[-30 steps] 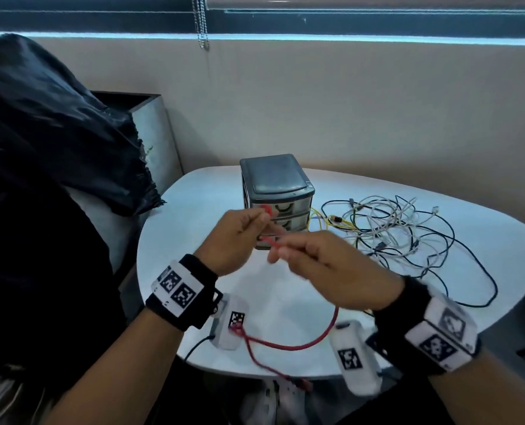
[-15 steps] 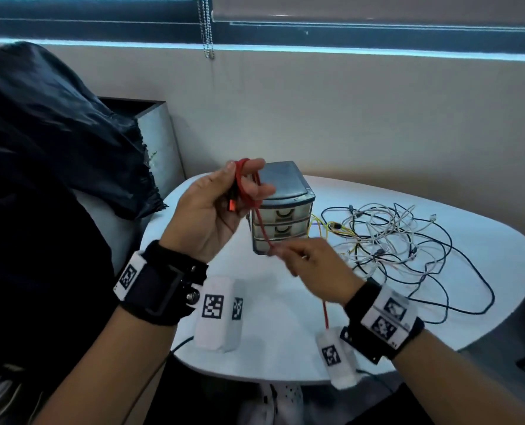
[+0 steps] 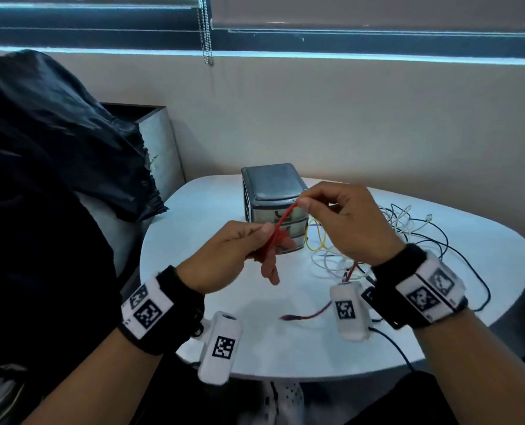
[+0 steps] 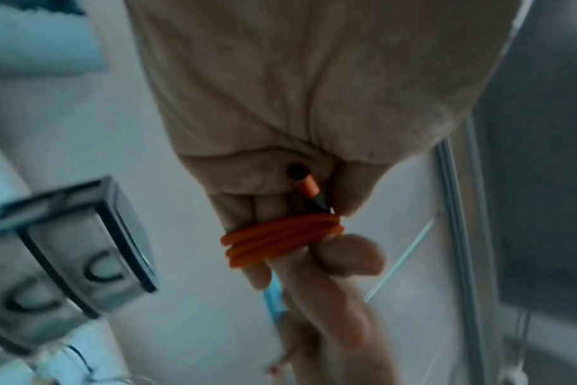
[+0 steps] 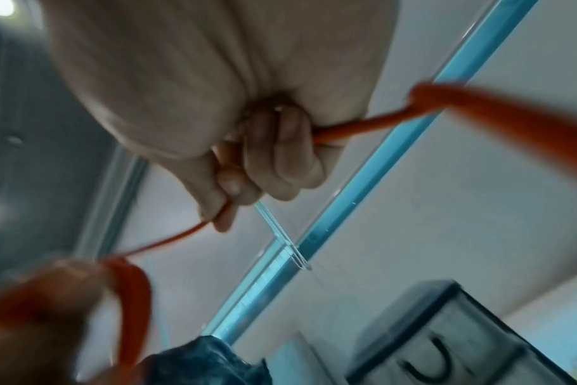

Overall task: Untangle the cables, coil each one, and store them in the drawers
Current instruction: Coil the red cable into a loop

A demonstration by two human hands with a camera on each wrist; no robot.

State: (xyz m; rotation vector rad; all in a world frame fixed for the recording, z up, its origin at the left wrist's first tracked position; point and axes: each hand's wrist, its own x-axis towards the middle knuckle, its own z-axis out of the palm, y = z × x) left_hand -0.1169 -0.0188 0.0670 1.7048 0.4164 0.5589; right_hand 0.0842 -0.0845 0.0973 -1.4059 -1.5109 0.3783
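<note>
A red cable [image 3: 284,217] runs taut between my hands above the table. Several turns of it [image 4: 280,238] are wound round the fingers of my left hand [image 3: 239,253], with its black-tipped plug [image 4: 305,183] pinned under the thumb. My right hand [image 3: 341,216] pinches the cable [image 5: 356,129] higher up, in front of the grey drawer unit [image 3: 270,185], whose three drawers are closed. The cable's loose end [image 3: 289,317] trails low over the table below my right wrist. A tangle of white, black and yellow cables [image 3: 408,234] lies right of the drawers.
The white rounded table [image 3: 194,216] carries everything. A dark cloth-covered object [image 3: 56,142] and a grey box [image 3: 160,139] stand at the left. A wall and window blind with a bead chain [image 3: 206,35] are behind.
My left hand came down from its raised position to table-centre height. The right hand rose and moved up to the drawer unit's top, carrying the red cable in another turn.
</note>
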